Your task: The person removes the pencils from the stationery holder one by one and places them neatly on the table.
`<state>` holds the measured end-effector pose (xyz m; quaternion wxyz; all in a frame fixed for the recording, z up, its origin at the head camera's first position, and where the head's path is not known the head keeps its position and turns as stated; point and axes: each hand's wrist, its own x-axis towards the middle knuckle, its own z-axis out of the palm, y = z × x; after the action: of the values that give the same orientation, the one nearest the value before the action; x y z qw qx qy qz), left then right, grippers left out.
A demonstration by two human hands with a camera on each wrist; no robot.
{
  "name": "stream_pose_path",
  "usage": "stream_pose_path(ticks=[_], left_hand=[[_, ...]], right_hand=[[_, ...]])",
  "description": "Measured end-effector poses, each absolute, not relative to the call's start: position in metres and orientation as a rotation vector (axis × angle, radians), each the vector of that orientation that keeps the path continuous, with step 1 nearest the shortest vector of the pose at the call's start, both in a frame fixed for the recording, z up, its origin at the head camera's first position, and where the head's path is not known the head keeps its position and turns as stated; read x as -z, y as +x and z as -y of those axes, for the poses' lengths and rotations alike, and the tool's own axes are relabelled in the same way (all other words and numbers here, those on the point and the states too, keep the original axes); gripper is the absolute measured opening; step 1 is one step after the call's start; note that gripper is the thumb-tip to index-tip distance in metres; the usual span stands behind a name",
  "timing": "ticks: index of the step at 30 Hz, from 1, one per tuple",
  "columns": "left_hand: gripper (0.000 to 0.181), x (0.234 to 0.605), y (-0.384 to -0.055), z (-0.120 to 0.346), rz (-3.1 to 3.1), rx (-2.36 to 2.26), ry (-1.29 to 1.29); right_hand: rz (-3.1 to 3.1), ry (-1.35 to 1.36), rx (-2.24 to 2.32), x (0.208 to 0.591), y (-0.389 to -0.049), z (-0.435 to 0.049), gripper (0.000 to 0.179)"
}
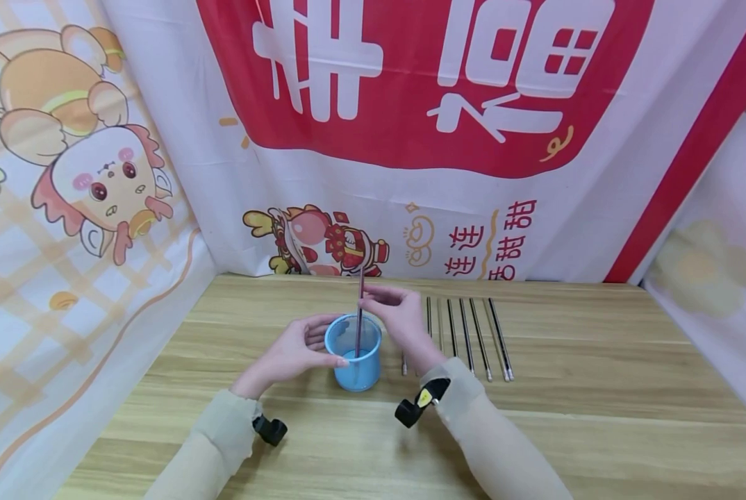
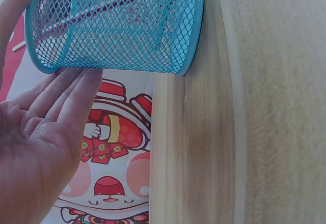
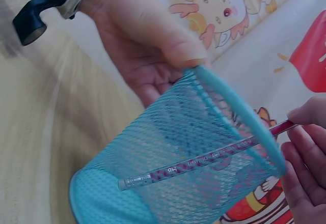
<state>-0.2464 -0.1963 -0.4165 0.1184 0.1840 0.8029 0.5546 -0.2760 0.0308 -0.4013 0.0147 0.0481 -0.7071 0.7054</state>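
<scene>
A light blue mesh pencil cup (image 1: 357, 378) stands upright on the wooden table. My left hand (image 1: 298, 351) holds it from the left, thumb at the near rim and fingers against the far side; the left wrist view shows those fingers touching the mesh (image 2: 117, 35). Between thumb and fingers, my right hand (image 1: 404, 316) pinches the upper part of a dark red patterned pencil (image 3: 204, 159) above the rim. The pencil's lower end, with a silver ferrule and eraser, is down inside the cup, visible through the mesh in the right wrist view.
Several dark pencils (image 1: 500, 340) lie side by side right of the cup, eraser ends toward me, some partly hidden by my right hand. A printed cloth (image 1: 373, 160) hangs behind the table's back edge. Small black cameras (image 1: 269, 430) are strapped to both wrists.
</scene>
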Motion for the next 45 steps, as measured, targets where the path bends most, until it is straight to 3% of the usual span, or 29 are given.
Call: stream_pose_path(ticks=[23,45], left_hand=[[0.082,0.416,-0.245,0.195,-2.358,-1.623,0.517],[0.080,0.418,-0.247,0.197,-2.343,-1.630,0.528]], right_hand=[[1.757,0.206,-2.221,0.332,-0.282,-0.114,0.033],[2.146,-0.150,-1.854,0.351,-0.315,-0.249,0.048]])
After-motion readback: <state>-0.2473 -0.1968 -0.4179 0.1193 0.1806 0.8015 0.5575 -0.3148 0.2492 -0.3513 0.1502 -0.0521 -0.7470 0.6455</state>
